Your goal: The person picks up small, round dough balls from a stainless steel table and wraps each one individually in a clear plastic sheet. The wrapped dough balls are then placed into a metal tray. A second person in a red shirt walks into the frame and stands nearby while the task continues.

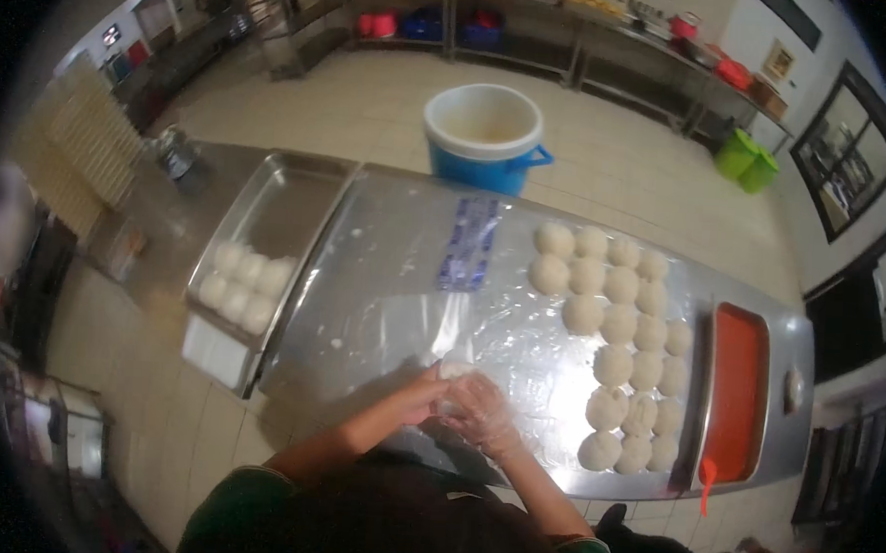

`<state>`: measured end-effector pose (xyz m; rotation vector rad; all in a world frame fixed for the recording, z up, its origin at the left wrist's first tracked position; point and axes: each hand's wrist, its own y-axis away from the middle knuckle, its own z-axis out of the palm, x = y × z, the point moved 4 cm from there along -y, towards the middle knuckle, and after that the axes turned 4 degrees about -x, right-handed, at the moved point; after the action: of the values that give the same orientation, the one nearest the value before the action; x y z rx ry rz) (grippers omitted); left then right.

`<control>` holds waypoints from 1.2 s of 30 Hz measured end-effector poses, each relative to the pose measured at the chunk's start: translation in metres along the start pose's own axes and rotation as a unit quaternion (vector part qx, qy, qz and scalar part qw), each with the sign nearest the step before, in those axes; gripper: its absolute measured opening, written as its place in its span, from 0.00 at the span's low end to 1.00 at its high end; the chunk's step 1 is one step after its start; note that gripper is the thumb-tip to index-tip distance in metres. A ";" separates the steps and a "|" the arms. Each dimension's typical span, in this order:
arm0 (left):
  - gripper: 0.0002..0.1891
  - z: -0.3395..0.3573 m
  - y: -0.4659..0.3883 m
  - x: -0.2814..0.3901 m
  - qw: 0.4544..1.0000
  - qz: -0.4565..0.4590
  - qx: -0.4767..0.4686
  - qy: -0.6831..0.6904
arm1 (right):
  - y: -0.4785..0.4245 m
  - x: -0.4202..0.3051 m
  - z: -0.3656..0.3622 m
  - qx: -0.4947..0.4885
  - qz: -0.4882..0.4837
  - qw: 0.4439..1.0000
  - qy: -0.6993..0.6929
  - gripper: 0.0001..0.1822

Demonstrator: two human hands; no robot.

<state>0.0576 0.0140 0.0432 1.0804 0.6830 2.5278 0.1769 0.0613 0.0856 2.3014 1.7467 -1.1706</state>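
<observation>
Above the near edge of the steel table, my left hand and my right hand meet around a white dough piece; the fingers partly hide it. A clear plastic glove covers my right hand. Rows of round dough balls lie on plastic sheeting to the right of my hands. More dough pieces sit in the near end of a deep steel tray at the left. A printed plastic strip lies beyond my hands.
At the table's right stands a steel tray of red sauce with a red utensil. A blue bucket with a white rim stands past the far edge. A white container is at the left. Another person's dark-clothed leg shows at lower right.
</observation>
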 end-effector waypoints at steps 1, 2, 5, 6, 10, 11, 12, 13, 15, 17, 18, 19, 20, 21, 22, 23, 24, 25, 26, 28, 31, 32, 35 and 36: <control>0.39 -0.009 0.005 0.002 0.999 -0.009 0.021 0.026 | -0.002 0.001 0.006 0.002 0.003 1.000 -0.013 0.35; 0.35 -0.015 0.011 0.007 1.000 -0.018 0.016 0.006 | -0.005 0.001 0.011 0.004 0.006 1.000 -0.026 0.34; 0.30 -0.026 0.036 0.032 0.998 -0.043 -0.016 -0.053 | -0.022 0.007 0.016 0.076 0.169 0.968 -0.167 0.29; 0.35 -0.030 0.046 0.048 0.995 -0.015 -0.057 -0.074 | -0.030 0.008 0.016 0.132 0.138 0.976 -0.104 0.33; 0.28 -0.074 0.071 0.079 0.953 0.156 0.017 -0.259 | -0.080 -0.001 0.052 0.171 0.269 0.781 -0.538 0.34; 0.27 -0.083 0.082 0.092 0.928 0.191 0.040 -0.318 | -0.096 -0.013 0.060 0.177 0.259 0.727 -0.611 0.34; 0.27 -0.094 0.095 0.105 0.897 0.224 0.064 -0.375 | -0.113 -0.027 0.070 0.180 0.249 0.666 -0.680 0.34; 0.27 -0.108 0.105 0.115 0.866 0.286 0.096 -0.398 | -0.130 -0.040 0.082 0.179 0.237 0.599 -0.743 0.33; 0.27 -0.136 0.125 0.129 0.789 0.408 0.159 -0.430 | -0.158 -0.055 0.112 0.150 0.263 0.582 -0.755 0.34; 0.28 -0.162 0.146 0.149 0.762 0.425 0.175 -0.456 | -0.183 -0.068 0.144 0.117 0.271 0.585 -0.756 0.35; 0.28 -0.176 0.156 0.156 0.752 0.430 0.185 -0.464 | -0.190 -0.074 0.163 0.099 0.269 0.594 -0.752 0.35; 0.28 -0.197 0.160 0.158 0.791 0.422 0.170 -0.409 | -0.203 -0.082 0.181 0.078 0.265 0.599 -0.752 0.35; 0.28 -0.221 0.159 0.157 0.826 0.414 0.152 -0.351 | -0.221 -0.091 0.196 0.062 0.254 0.599 -0.757 0.35; 0.28 -0.238 0.165 0.160 0.857 0.401 0.133 -0.294 | -0.235 -0.099 0.211 0.049 0.245 0.596 -0.763 0.34; 0.27 -0.257 0.174 0.166 0.872 0.384 0.137 -0.270 | -0.249 -0.106 0.225 0.036 0.236 0.594 -0.768 0.34; 0.26 -0.275 0.185 0.173 0.886 0.368 0.141 -0.245 | -0.264 -0.105 0.245 0.005 0.247 0.605 -0.757 0.35; 0.24 -0.290 0.195 0.179 0.899 0.350 0.139 -0.222 | -0.281 -0.097 0.265 -0.021 0.256 0.617 -0.744 0.35; 0.23 -0.308 0.204 0.181 0.890 0.364 0.166 -0.217 | -0.301 -0.099 0.278 -0.047 0.265 0.628 -0.730 0.36; 0.22 -0.328 0.213 0.179 0.881 0.377 0.193 -0.211 | -0.321 -0.102 0.286 -0.071 0.281 0.638 -0.714 0.34; 0.18 -0.358 0.238 0.186 0.865 0.408 0.229 -0.183 | -0.371 -0.098 0.305 -0.117 0.269 0.699 -0.652 0.33; 0.17 -0.399 0.278 0.185 0.842 0.392 0.339 -0.148 | -0.443 -0.095 0.336 -0.177 0.292 0.756 -0.559 0.32; 0.16 -0.411 0.290 0.183 0.817 0.406 0.380 -0.155 | -0.464 -0.095 0.347 -0.195 0.304 0.770 -0.526 0.33; 0.15 -0.441 0.317 0.169 0.758 0.417 0.473 -0.165 | -0.516 -0.080 0.397 -0.250 0.266 0.787 -0.498 0.30; 0.15 -0.453 0.321 0.158 0.756 0.400 0.495 -0.152 | -0.527 -0.078 0.418 -0.253 0.254 0.772 -0.525 0.31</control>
<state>-0.4111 -0.3224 0.0360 2.5208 1.8899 2.3579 -0.4971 0.0102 0.0423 1.1938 0.7777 -1.2419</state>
